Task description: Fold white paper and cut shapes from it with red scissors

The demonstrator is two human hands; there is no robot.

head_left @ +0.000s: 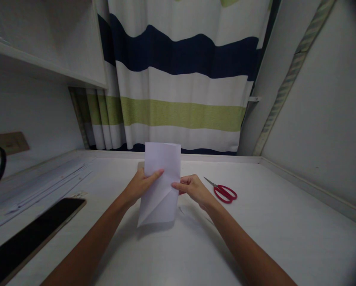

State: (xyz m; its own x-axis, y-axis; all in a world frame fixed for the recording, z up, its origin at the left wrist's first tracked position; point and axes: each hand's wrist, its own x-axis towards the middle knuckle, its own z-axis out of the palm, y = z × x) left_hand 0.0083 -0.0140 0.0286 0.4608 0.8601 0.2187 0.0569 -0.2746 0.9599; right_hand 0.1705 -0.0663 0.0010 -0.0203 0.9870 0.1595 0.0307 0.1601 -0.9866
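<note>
Holding creased white paper [166,159] above the table [154,262], in front of its far edge: left hand [138,186] clamped on the paper's left side, right hand [193,190] pinching the right edge (grip behind seems snug, partly hidden). Uneven pull could skew or tear it.

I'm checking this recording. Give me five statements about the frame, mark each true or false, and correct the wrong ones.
1. The left hand has its thumb across the front of the white paper. True.
2. The red-handled scissors lie on the table. True.
3. The right hand grips the scissors. False: it holds the right edge of the white paper.
4. The curtain has navy and green bands. True.
5. The black-topped device lies right of both hands. False: it lies to their left.
</note>
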